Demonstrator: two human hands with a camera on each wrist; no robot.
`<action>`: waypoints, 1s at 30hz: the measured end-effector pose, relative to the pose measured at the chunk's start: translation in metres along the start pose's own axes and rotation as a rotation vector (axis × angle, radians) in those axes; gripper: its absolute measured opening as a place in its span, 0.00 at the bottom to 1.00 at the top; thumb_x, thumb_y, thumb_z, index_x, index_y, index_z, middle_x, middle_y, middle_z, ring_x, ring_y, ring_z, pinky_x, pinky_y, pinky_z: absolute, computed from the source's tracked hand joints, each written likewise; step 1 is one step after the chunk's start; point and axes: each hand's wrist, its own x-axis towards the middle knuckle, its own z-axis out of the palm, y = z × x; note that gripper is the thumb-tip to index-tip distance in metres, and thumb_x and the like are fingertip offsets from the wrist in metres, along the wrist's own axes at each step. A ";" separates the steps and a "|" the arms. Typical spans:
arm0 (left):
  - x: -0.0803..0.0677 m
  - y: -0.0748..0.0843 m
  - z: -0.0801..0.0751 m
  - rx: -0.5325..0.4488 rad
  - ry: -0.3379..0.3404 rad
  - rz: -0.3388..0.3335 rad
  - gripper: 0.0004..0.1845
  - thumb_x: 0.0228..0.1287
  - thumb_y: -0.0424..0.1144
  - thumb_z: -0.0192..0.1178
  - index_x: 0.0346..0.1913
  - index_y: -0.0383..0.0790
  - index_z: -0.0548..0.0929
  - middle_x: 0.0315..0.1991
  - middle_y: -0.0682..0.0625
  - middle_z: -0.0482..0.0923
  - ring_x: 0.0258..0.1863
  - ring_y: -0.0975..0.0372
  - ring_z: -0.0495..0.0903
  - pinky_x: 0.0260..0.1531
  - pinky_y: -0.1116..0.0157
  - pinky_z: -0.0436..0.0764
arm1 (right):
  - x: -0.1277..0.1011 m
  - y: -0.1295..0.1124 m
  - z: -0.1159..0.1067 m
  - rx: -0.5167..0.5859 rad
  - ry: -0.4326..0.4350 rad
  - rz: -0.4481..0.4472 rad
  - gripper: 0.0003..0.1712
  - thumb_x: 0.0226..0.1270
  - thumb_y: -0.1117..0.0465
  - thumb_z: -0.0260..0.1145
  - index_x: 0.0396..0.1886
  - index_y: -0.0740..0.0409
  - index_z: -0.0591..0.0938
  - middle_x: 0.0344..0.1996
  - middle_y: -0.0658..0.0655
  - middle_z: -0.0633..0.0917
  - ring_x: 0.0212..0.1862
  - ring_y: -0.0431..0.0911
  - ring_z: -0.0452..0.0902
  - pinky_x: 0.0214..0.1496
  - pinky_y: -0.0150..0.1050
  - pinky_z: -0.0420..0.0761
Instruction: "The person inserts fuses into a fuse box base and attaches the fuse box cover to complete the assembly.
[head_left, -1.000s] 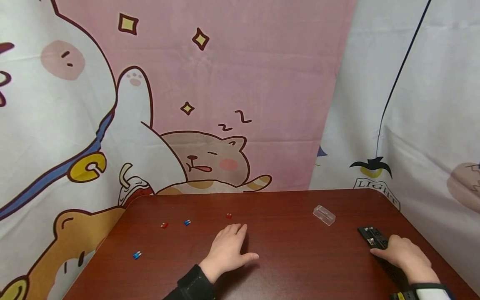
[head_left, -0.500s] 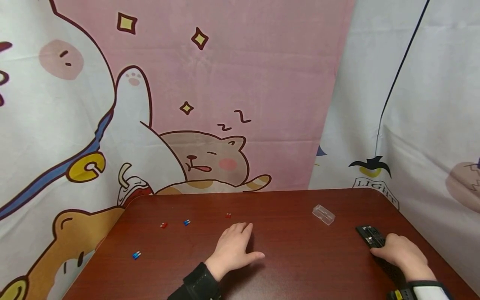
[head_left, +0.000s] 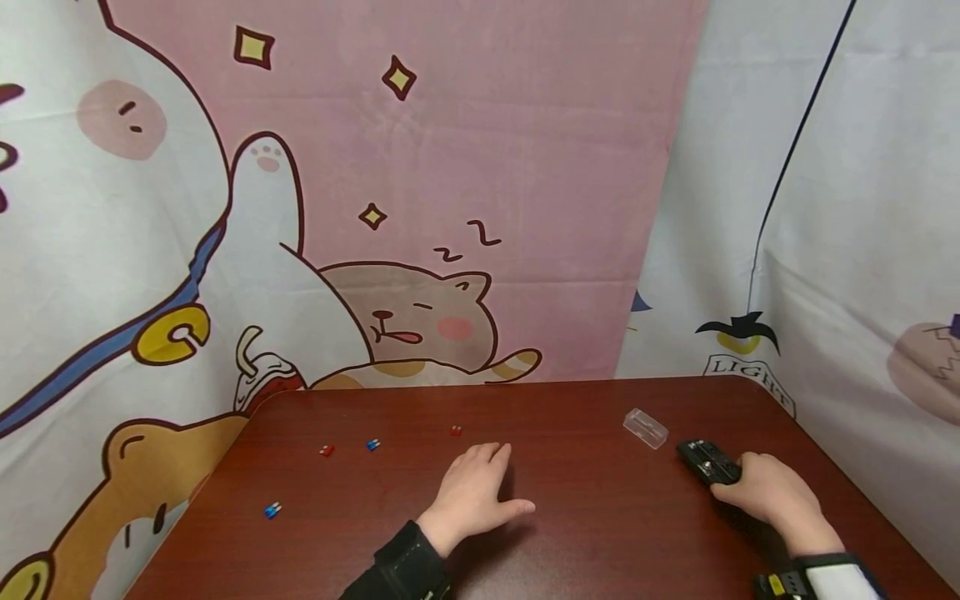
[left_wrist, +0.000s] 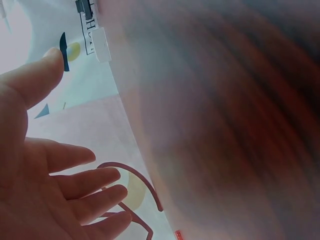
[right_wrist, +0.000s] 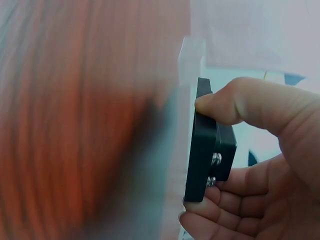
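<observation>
**op_remote:** Head cam first. I've got the right hand (head_left: 772,496) at the right side of the dark red surface (head_left: 600,533), gripping a black fuse block (head_left: 708,461) by its near end. The block lies low over the surface, far end pointing toward the clear plastic cover (head_left: 646,428) just beyond it. I can't tell from here if it's lifted or touching. Left hand (head_left: 476,496) rests flat mid-surface, fingers straight and relaxed, holding nothing.

**bench_lurker:** Wrist cams add anything?

**op_remote:** Right wrist does: thumb on top of the block (right_wrist: 207,150), fingers (right_wrist: 220,210) curled under it, so a proper pinch, plus two small metal screws on its side. Head cam hides all that behind the knuckles. Surface is pure blur there. Left wrist shows the open palm (left_wrist: 45,170) and spread fingers (left_wrist: 90,180).

**bench_lurker:** Loose bits?

**op_remote:** Only the head view has them all: two red fuses (head_left: 327,450) (head_left: 455,431) and two blue fuses (head_left: 372,444) (head_left: 273,509), all scattered left of and beyond the left hand, well apart from the block.
</observation>
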 end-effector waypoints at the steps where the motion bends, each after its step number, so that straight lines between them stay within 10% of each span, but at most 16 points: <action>1: 0.001 0.000 0.000 -0.002 0.000 0.000 0.47 0.55 0.66 0.66 0.68 0.33 0.71 0.63 0.39 0.73 0.64 0.49 0.71 0.62 0.48 0.68 | 0.000 -0.005 0.000 0.003 0.011 -0.016 0.41 0.50 0.42 0.74 0.41 0.80 0.77 0.30 0.64 0.80 0.32 0.53 0.74 0.37 0.54 0.76; 30: 0.011 -0.001 0.002 -0.059 0.068 0.045 0.43 0.54 0.60 0.71 0.66 0.33 0.74 0.60 0.42 0.75 0.61 0.52 0.74 0.59 0.53 0.72 | -0.015 -0.132 0.022 0.031 0.203 -0.431 0.26 0.39 0.52 0.80 0.38 0.61 0.83 0.33 0.52 0.80 0.31 0.42 0.72 0.34 0.43 0.76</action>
